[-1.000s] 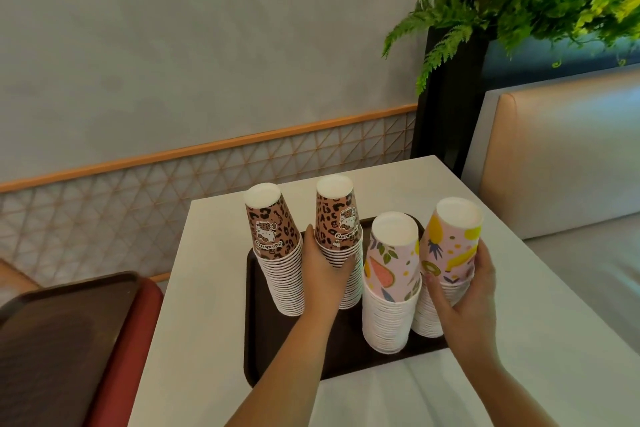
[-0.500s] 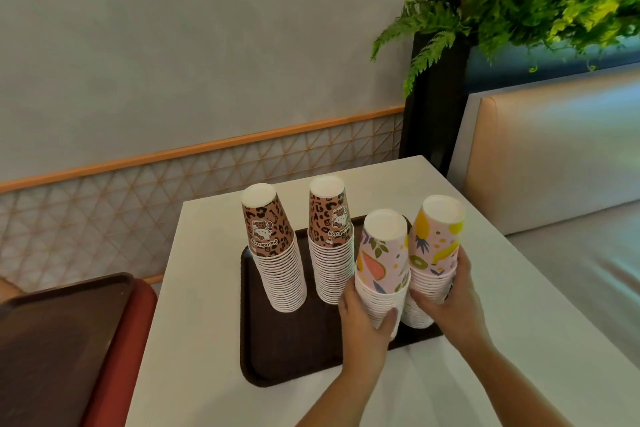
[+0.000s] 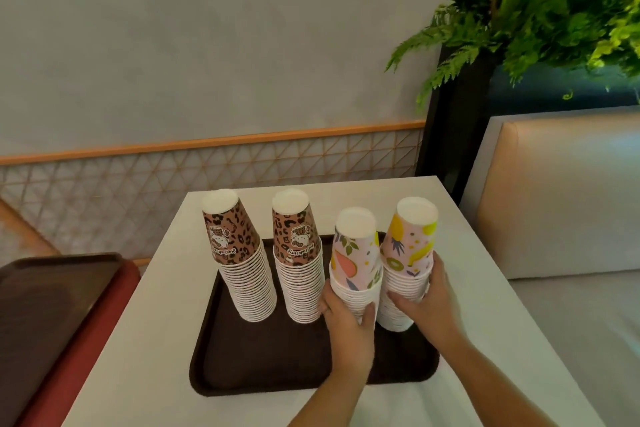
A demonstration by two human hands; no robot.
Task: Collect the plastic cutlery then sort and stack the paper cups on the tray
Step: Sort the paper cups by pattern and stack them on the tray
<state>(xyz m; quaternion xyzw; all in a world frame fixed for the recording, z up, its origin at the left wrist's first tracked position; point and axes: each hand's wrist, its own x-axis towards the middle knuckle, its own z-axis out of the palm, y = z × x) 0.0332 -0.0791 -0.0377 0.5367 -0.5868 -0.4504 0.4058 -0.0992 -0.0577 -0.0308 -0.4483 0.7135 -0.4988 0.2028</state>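
- Four inverted stacks of paper cups stand in a row on the dark tray (image 3: pixel 263 364), which lies on the white tabletop (image 3: pixel 156 322): a far-left leopard stack (image 3: pixel 247 284), a second leopard stack (image 3: pixel 300 282), a pear-print stack (image 3: pixel 355 282) and a kiwi-print stack (image 3: pixel 403 288). No plastic cutlery is visible.
- Risk, toppling: each stack is tall and narrow, and both fruit-print stacks lean slightly. A sideways push applied low on a stack would likely tip its upper part.
- Risk, collision: the pear-print stack stands just beside the second leopard stack and touches or nearly touches the kiwi-print stack (the gap cannot be resolved). Shifting one could knock a neighbour over.
- Risk, separation: a lift by the lower cups only could leave the bottom cups behind or let the nested column slide apart.
- Risk, tray edge: the kiwi-print stack sits close to the right rim of the tray; a push to the right could carry its base over the rim and onto the tabletop.
- Left hand (image 3: pixel 348 326): reaches in from below, fingers and thumb curled round the lower part of the pear-print stack, thumb on the right side of the stack.
- Right hand (image 3: pixel 424 302): wraps the kiwi-print stack from its right side, fingers curled across the white rims, gripping at mid-height.
- Both forearms enter from the bottom edge of the view and converge on the two right-hand stacks; both leopard stacks are untouched.
- Judgement: sorting by print appears complete, with final alignment of the fruit-print stacks in hand.
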